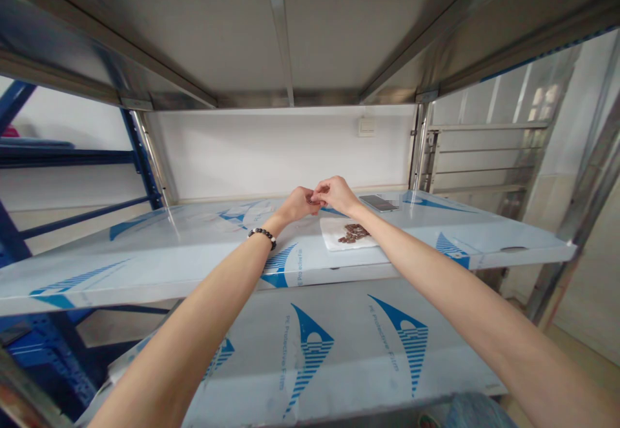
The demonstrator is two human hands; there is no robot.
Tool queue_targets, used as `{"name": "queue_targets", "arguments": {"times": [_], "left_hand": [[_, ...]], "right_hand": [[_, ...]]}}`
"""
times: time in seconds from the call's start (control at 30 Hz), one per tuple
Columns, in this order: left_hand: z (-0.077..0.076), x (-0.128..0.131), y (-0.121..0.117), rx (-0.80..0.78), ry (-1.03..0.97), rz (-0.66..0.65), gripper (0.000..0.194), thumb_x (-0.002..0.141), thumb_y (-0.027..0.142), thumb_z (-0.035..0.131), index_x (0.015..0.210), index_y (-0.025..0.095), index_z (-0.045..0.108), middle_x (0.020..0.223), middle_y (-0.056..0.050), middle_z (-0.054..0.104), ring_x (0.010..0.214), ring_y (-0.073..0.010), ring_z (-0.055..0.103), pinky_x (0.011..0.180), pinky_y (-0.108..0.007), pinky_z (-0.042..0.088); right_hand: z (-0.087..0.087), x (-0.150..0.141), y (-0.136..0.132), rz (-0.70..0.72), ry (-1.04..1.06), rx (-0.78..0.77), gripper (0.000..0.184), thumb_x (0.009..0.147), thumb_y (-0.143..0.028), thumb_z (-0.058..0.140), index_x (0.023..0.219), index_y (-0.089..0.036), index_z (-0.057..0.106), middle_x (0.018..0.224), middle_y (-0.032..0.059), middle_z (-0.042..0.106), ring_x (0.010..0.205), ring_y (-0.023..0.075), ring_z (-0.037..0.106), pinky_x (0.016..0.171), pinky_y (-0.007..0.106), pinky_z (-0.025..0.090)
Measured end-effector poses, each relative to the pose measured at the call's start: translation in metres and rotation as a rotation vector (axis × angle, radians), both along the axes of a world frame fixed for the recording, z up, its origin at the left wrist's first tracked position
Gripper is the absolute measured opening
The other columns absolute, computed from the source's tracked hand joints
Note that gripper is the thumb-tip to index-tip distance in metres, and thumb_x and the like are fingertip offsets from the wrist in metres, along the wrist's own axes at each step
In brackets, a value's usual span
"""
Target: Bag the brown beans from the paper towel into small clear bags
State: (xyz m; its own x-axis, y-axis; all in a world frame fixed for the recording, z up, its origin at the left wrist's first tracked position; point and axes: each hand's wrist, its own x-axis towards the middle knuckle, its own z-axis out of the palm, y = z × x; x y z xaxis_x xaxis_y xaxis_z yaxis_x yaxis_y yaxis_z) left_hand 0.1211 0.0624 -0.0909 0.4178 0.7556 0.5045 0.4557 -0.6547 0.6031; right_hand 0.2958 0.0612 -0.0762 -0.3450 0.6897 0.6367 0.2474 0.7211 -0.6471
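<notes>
My left hand (298,204), with a beaded bracelet (263,237) on its wrist, is curled around something small and brown, partly hidden by the fingers. The fingertips of my right hand (338,195) are pinched together against the left hand's fingers; what they hold, if anything, is too small to make out. Both hands meet above the film-covered shelf (194,254). Just below and to the right of them, a pile of small dark brown pieces (354,232) lies on a white sheet (334,241), partly behind my right forearm.
A dark flat device like a phone (380,203) lies behind my right wrist. A metal shelf (242,40) hangs low overhead, and another film-covered shelf (353,344) is below. A blue rack (72,157) stands at left. The white wall (271,150) closes off the back.
</notes>
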Motion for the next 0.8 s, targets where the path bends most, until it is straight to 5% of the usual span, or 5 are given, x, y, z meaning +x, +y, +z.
{"name": "queue_targets", "arguments": {"times": [0.27, 0.47, 0.67, 0.8], "left_hand": [[0.001, -0.002, 0.001, -0.014, 0.030, 0.027, 0.007, 0.077, 0.019, 0.062, 0.071, 0.017, 0.065, 0.066, -0.002, 0.068, 0.063, -0.0140, 0.062, 0.066, -0.027, 0.048], [0.004, -0.006, -0.004, -0.024, 0.071, 0.043, 0.006, 0.073, 0.017, 0.059, 0.074, 0.018, 0.065, 0.068, -0.002, 0.068, 0.065, -0.0149, 0.062, 0.065, -0.027, 0.046], [0.001, -0.008, 0.000, 0.011, 0.097, 0.050, 0.007, 0.069, 0.014, 0.064, 0.074, 0.017, 0.067, 0.068, -0.001, 0.067, 0.067, -0.0156, 0.058, 0.064, -0.026, 0.043], [0.002, -0.005, -0.002, 0.012, 0.100, 0.050, 0.014, 0.070, 0.004, 0.060, 0.077, 0.014, 0.068, 0.068, -0.005, 0.069, 0.068, -0.0164, 0.060, 0.068, -0.029, 0.046]], "right_hand": [[0.008, 0.012, 0.002, -0.011, 0.033, 0.014, 0.015, 0.083, -0.025, 0.073, 0.072, -0.015, 0.074, 0.060, 0.0029, 0.068, 0.050, 0.0127, 0.055, 0.052, 0.026, 0.042], [0.018, 0.025, -0.008, 0.043, -0.231, -0.065, 0.044, 0.102, -0.043, 0.065, 0.066, -0.017, 0.069, 0.045, -0.0011, 0.055, 0.046, 0.0115, 0.048, 0.058, 0.028, 0.040], [0.017, 0.037, -0.020, 0.236, -0.476, -0.220, 0.021, 0.087, -0.032, 0.081, 0.073, -0.018, 0.073, 0.059, -0.0013, 0.064, 0.053, 0.0112, 0.049, 0.056, 0.027, 0.035], [0.016, 0.065, -0.011, 0.140, -0.602, -0.238, 0.009, 0.073, -0.017, 0.086, 0.073, -0.018, 0.077, 0.068, 0.0018, 0.072, 0.062, 0.0148, 0.060, 0.061, 0.029, 0.042]]}}
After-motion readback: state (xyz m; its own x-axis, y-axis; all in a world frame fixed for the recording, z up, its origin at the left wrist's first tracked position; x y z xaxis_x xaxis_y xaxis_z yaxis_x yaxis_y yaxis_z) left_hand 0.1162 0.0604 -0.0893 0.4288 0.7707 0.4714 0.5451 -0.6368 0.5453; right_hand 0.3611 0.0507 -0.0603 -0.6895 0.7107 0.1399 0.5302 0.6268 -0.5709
